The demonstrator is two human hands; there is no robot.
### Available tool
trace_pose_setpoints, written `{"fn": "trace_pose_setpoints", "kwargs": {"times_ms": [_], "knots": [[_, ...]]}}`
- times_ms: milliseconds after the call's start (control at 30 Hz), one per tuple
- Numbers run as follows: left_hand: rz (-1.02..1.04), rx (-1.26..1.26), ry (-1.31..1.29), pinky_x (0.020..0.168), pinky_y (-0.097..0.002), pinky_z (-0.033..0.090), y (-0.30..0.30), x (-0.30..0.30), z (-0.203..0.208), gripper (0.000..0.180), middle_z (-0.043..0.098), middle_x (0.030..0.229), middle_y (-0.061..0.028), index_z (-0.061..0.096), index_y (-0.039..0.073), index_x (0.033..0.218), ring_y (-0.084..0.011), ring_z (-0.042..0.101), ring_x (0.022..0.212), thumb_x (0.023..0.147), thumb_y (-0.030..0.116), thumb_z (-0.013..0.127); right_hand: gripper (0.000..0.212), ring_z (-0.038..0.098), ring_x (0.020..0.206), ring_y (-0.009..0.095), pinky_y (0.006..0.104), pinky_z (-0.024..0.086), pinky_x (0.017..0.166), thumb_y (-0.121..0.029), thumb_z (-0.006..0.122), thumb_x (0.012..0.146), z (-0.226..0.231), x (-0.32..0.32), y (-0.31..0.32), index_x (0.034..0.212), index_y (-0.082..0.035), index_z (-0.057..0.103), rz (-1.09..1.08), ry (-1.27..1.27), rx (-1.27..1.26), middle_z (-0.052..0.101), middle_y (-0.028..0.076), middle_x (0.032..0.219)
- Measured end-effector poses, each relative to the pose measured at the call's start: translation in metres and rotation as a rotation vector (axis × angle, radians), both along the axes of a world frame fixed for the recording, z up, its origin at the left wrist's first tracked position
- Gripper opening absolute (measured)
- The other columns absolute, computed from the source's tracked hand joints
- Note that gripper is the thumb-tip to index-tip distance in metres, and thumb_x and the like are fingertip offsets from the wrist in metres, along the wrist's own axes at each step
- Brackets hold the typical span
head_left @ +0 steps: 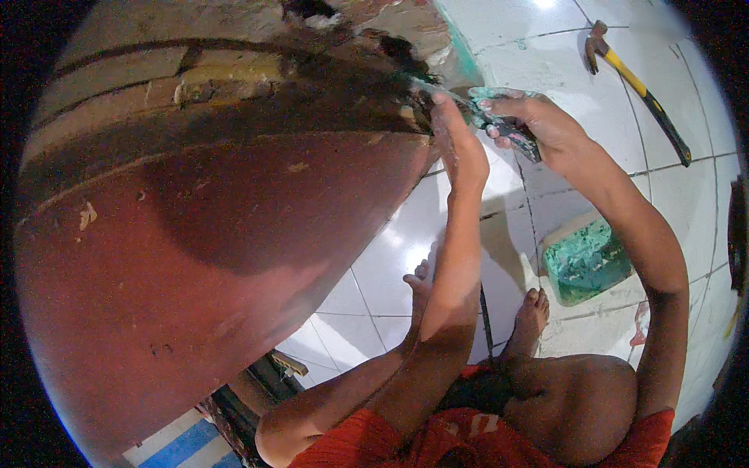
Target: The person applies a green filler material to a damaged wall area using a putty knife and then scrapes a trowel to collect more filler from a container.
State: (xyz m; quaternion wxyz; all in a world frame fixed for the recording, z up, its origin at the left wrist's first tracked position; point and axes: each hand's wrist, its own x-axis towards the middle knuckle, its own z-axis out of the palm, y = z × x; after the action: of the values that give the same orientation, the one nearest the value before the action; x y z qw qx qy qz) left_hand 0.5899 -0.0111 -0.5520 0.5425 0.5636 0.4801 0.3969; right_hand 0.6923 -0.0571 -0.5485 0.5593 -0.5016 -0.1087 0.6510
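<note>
My right hand (538, 125) is closed round the dark handle of a slim tool (519, 139) smeared with pale green. The tool's thin blade-like end points left toward the broken wall edge; its exact kind is unclear. Beside that end, my left hand (462, 144) is raised with its visible fingers stretched upward, close to the wall corner. The hand itself hides its other fingers. Dark gaps and rough, chipped masonry (226, 86) show along the wall's opening, above a large reddish-brown panel (234, 226).
On the white tiled floor (546, 70) lies a claw hammer (640, 93) with a yellow and black handle, at the far right. A rectangular container (550, 274) of green paste stands near my right foot (533, 313). Blue-and-white striped material (183, 446) shows at the lower left.
</note>
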Motion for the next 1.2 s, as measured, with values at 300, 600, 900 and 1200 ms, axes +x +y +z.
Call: {"fn": "trace_pose_setpoints", "kwargs": {"times_ms": [300,600,900,1200], "knots": [[0.071,0.243,0.251,0.101,-0.0401,0.023,0.008,0.0,-0.013,0.064,0.035,0.128,-0.0297,0.03,-0.013,0.125,-0.0374,0.035,0.117,0.094,0.043,0.028,0.021,0.051,0.057,0.01,0.0217,0.04,0.051,-0.023,0.063,0.079,-0.005,0.002,0.006,0.085,-0.003,0.059,0.03,-0.017,-0.042,0.058,0.004,0.07],[-0.083,0.143,0.204,0.108,-0.0392,0.006,0.008,-0.003,-0.02,0.07,0.003,0.142,-0.0311,0.001,-0.009,0.137,-0.0388,0.006,0.134,0.094,0.04,0.028,0.02,0.051,0.057,0.01,0.0221,0.041,0.051,-0.021,0.063,0.079,-0.01,0.007,0.005,0.086,-0.003,0.059,0.023,-0.074,-0.055,0.058,0.004,0.07],[-0.098,0.151,0.272,0.108,-0.0405,0.008,0.001,-0.001,-0.029,0.073,0.007,0.141,-0.0318,0.002,-0.008,0.137,-0.0398,0.009,0.133,0.093,0.043,0.029,0.018,0.052,0.056,0.01,0.0231,0.042,0.052,-0.019,0.062,0.08,-0.01,0.008,-0.008,0.088,-0.003,0.06,-0.014,-0.083,-0.057,0.058,0.003,0.071],[-0.055,0.157,0.18,0.108,-0.0387,0.01,0.001,-0.004,-0.008,0.067,0.007,0.142,-0.03,0.009,-0.008,0.137,-0.0385,0.012,0.133,0.094,0.041,0.028,0.021,0.053,0.061,0.009,0.0215,0.043,0.054,-0.016,0.063,0.079,-0.007,0.008,-0.024,0.094,-0.001,0.059,0.011,-0.104,-0.112,0.06,0.004,0.077]]}}
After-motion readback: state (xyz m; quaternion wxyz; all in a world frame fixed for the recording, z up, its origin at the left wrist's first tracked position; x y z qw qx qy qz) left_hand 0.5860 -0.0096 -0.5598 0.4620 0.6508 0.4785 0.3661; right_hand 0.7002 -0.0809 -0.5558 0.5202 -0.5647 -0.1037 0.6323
